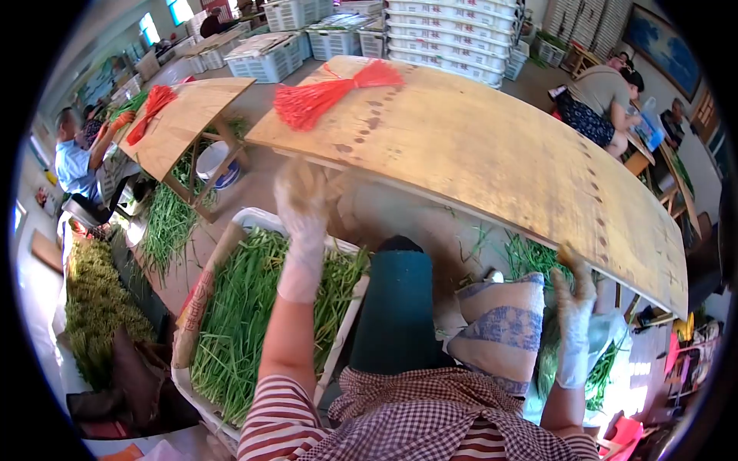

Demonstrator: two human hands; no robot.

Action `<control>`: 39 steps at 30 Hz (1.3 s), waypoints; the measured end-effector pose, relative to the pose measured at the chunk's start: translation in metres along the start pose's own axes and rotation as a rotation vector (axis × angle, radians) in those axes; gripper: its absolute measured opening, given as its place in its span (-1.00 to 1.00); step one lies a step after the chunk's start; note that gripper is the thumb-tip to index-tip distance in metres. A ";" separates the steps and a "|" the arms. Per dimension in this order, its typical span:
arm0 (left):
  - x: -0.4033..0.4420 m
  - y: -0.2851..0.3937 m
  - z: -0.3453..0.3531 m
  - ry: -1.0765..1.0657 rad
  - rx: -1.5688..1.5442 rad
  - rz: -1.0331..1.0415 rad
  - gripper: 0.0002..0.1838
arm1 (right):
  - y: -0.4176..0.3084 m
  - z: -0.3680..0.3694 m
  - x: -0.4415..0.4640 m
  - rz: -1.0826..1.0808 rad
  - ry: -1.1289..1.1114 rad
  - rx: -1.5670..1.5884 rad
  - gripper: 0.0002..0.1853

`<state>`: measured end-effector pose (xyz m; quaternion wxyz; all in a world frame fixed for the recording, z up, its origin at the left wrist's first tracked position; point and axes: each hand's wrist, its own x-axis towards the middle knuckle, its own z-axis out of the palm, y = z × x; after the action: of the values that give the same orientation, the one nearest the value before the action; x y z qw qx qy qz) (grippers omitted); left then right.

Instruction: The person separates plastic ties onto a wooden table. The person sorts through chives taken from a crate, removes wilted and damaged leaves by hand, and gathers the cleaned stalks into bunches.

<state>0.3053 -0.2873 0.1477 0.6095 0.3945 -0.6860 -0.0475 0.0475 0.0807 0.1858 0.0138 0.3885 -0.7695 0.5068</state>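
My left hand (301, 203), in a pale glove, is raised over the far side of a white crate (355, 303) of long green stalks (238, 323). Motion smears its fingers near the table's edge. My right hand (574, 296), gloved too, is at the near right edge of the wooden table (477, 138), its fingers apart and nothing held. On the table's far left part lies a bundle of red ties (330, 92).
A second table (181, 115) with red ties stands at left, a person in light blue (75, 165) beside it. Stacked white crates (453, 38) rise behind. Another person (603, 96) bends at right. A blue-and-white sack (500, 326) lies by my legs.
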 end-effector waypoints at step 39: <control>0.188 -0.104 0.226 -0.968 0.113 0.220 -0.55 | -0.032 0.298 0.254 -0.696 -0.299 -0.367 -0.61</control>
<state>0.1681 -0.5656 0.1840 0.2002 0.2852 -0.9292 -0.1234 0.0008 -0.3090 0.1710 0.1412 0.6855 -0.6635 0.2645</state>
